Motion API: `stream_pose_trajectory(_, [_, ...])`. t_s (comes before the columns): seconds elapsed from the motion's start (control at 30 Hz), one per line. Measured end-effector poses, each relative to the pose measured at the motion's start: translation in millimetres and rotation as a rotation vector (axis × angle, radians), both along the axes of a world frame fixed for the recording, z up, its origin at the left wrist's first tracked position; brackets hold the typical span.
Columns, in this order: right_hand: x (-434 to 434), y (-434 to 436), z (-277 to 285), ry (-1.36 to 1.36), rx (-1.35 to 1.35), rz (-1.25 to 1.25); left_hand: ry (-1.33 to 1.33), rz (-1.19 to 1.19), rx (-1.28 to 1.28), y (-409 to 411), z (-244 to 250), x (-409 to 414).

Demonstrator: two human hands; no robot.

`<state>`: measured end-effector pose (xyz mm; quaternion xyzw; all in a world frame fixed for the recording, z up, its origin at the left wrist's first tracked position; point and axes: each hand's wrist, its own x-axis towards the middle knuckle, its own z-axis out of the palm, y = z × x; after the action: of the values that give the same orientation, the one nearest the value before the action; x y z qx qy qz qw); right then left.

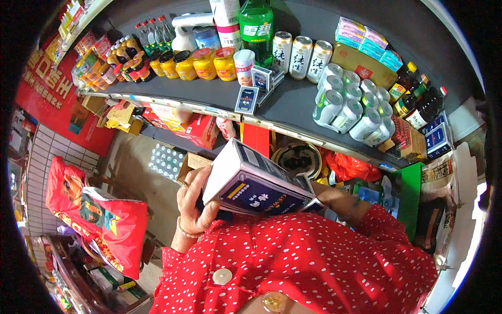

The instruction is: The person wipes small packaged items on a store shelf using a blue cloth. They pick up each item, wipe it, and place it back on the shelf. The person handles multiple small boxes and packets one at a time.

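My left hand (194, 200) grips the left end of a navy-and-white carton (266, 192), held tilted in front of my chest. Fingers lie over its white end and the thumb presses the lower corner. My right forearm (341, 198) reaches to the carton's other end, where that hand is mostly hidden behind it. Small navy boxes (315, 205) show at that end; whether they sit inside the carton or in my right hand is unclear. On the shelf ahead, small card-pack-sized boxes (247, 100) of matching design lie stacked and leaning.
The dark shelf (164, 87) carries yellow jars (204, 64), a large green soda bottle (256, 35), tall beer cans (301, 57), shrink-wrapped green cans (353, 104) and sauce bottles (425, 108). Below are red cartons (202, 129) and a red plastic bag (353, 167). A red sack (102, 216) stands left.
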<state>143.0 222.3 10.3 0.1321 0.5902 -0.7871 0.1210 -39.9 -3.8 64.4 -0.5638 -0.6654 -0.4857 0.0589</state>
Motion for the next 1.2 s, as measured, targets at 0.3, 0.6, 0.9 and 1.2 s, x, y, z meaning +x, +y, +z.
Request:
stream_pose_trajectory(0.3, [-3.4, 18.7, -14.1, 0.054, 0.015, -0.048, -0.182, 0.156, 0.133, -14.2, -31.2, -9.6])
stream_pose_trajectory(0.6, [-75.8, 69.4, -5.1, 0.157, -0.185, -0.618, -1.339, -0.135, 0.823, -91.3, -144.5, -69.2])
stream_pose_trajectory(0.9, [-163.3, 116.1, -35.8, 0.079, -0.342, -0.811, -1.716, 0.903, 0.308, -181.1, -266.0, -29.2])
stream_pose_trajectory(1.2, [-146.4, 122.6, -57.4, 0.112, -0.429, -0.875, -1.71, 0.863, 0.148, -185.2, -260.1, -28.2])
